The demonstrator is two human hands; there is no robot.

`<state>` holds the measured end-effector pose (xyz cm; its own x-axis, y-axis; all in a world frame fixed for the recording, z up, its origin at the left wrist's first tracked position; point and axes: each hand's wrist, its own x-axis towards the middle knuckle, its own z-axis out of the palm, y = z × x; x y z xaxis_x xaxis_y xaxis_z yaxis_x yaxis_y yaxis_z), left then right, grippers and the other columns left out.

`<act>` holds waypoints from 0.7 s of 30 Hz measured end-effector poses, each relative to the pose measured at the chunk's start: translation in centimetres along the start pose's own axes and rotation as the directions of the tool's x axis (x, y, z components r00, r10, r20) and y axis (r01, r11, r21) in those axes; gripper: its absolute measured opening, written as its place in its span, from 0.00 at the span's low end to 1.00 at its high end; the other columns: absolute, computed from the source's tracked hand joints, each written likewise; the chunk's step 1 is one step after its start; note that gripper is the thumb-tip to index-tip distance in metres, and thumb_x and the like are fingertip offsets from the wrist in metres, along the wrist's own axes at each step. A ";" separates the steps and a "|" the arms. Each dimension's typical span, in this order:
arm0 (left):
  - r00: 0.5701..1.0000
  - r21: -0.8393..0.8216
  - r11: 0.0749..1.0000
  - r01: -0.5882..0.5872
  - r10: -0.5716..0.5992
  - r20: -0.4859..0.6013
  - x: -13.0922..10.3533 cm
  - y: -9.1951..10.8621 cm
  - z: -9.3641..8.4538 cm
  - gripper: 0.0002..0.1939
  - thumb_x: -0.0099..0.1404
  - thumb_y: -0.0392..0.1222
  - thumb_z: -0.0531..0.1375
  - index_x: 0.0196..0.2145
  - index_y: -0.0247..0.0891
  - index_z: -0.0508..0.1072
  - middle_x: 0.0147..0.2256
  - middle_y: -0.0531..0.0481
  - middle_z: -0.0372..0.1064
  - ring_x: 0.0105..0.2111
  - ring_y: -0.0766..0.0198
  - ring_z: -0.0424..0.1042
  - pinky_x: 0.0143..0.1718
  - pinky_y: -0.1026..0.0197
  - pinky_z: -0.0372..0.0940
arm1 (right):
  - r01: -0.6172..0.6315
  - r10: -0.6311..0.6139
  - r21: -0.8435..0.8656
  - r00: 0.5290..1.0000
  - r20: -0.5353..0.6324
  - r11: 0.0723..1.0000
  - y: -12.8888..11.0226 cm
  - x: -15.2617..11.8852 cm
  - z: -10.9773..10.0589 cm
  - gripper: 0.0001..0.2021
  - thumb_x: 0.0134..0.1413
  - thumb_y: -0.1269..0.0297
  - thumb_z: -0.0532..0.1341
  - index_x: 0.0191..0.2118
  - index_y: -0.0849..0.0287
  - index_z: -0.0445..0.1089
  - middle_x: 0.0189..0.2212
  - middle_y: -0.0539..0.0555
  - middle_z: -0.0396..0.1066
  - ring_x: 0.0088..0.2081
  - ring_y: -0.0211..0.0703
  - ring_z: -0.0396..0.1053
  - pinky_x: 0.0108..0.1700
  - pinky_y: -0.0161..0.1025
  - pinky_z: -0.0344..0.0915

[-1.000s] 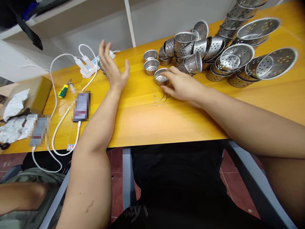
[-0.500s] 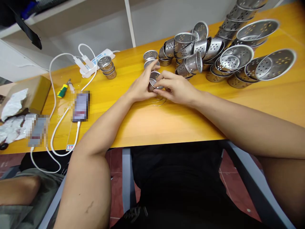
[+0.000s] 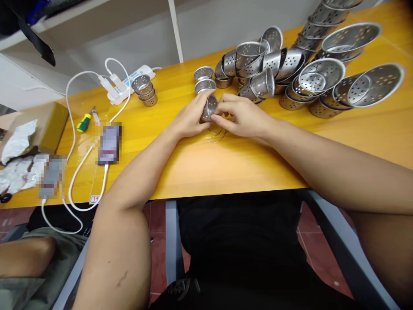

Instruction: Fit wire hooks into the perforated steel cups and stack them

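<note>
**Small perforated metal cup held in both hands, centre of frame**

The left hand (image 3: pixel 189 120) and right hand (image 3: pixel 240 116) meet just above the desk (image 3: pixel 200 168), both closed on 1 small perforated cup (image 3: pixel 209 108). The cup is tilted on its side, with its mouth turned toward the right hand. Thin wire loops (image 3: pixel 217 134) lie on the desk directly below the hands.

Handling, as a judgement: the cup looks like thin sheet metal, so light and stiff, but likely to dent if squeezed hard across the wall. The polished surface may be slippery. The rolled rim and the flat base look like the firmest places to grip; the perforated wall gives fingertips some purchase.

A pile of similar cups (image 3: pixel 258 64) and larger strainer bowls (image 3: pixel 319 75) fills the upper right. A short stack of cups (image 3: pixel 145 89) stands upper left, near a white power strip (image 3: pixel 129 84).

Change from 0.5 s ago: the cup is raised slightly and rotated further onto its side. Both hands remain closed on it, shifted a little upward in the frame.
</note>
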<state>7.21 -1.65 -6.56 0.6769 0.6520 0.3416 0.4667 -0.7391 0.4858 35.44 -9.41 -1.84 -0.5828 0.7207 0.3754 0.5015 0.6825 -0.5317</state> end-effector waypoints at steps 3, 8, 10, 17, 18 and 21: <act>1.000 0.008 1.000 -0.011 0.011 0.012 0.0 0.4 -0.1 0.56 0.74 0.74 0.74 0.87 0.50 0.62 0.85 0.35 0.71 0.86 0.28 0.74 0.92 0.26 0.68 | 0.005 -0.005 0.033 1.000 -0.005 0.999 -0.1 -0.1 -0.1 0.28 0.89 0.29 0.61 0.55 0.46 0.88 0.55 0.65 0.80 0.58 0.74 0.78 0.68 0.72 0.75; 1.000 0.010 1.000 -0.021 0.021 -0.019 0.1 0.6 -0.3 0.56 0.76 0.76 0.72 0.88 0.51 0.60 0.85 0.35 0.71 0.86 0.28 0.73 0.92 0.26 0.68 | -0.020 0.022 0.032 0.996 -0.085 0.999 0.1 -0.3 -0.2 0.28 0.85 0.24 0.67 0.63 0.40 0.88 0.68 0.67 0.80 0.71 0.84 0.72 0.78 0.84 0.69; 1.000 0.018 1.000 -0.015 0.015 -0.025 0.1 0.6 -0.3 0.57 0.75 0.78 0.73 0.88 0.50 0.60 0.85 0.34 0.71 0.87 0.27 0.73 0.92 0.26 0.68 | -0.036 0.039 0.032 0.994 -0.098 0.999 0.3 -0.3 -0.1 0.29 0.84 0.23 0.67 0.65 0.40 0.87 0.68 0.67 0.80 0.72 0.85 0.72 0.79 0.86 0.69; 0.999 0.031 0.999 0.012 -0.011 -0.039 -0.1 1.2 -0.7 0.57 0.75 0.81 0.72 0.87 0.51 0.63 0.84 0.34 0.73 0.85 0.28 0.75 0.90 0.27 0.71 | -0.042 0.046 0.042 0.994 -0.100 0.998 0.9 -0.2 0.3 0.27 0.85 0.26 0.67 0.64 0.41 0.88 0.65 0.68 0.80 0.70 0.85 0.74 0.78 0.86 0.72; 0.999 0.030 0.999 0.014 -0.013 -0.042 -0.1 1.3 -0.7 0.57 0.75 0.80 0.72 0.87 0.51 0.63 0.84 0.33 0.73 0.84 0.28 0.75 0.89 0.27 0.72 | -0.036 0.041 0.048 0.994 -0.102 0.998 1.0 -0.2 0.3 0.27 0.86 0.26 0.67 0.64 0.41 0.88 0.65 0.68 0.80 0.70 0.85 0.75 0.78 0.86 0.72; 0.999 0.024 1.000 0.020 -0.019 -0.038 -0.1 1.3 -0.7 0.57 0.75 0.79 0.73 0.88 0.52 0.63 0.84 0.34 0.73 0.84 0.28 0.75 0.89 0.27 0.71 | -0.029 0.037 0.072 0.993 -0.109 0.997 1.2 -0.2 0.3 0.28 0.85 0.24 0.66 0.63 0.40 0.88 0.65 0.68 0.81 0.70 0.84 0.75 0.77 0.86 0.72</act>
<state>7.31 -2.54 -5.41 0.6455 0.6720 0.3629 0.4934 -0.7296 0.4735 35.95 -8.77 -2.84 -0.4906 0.7545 0.4360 0.4714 0.6506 -0.5954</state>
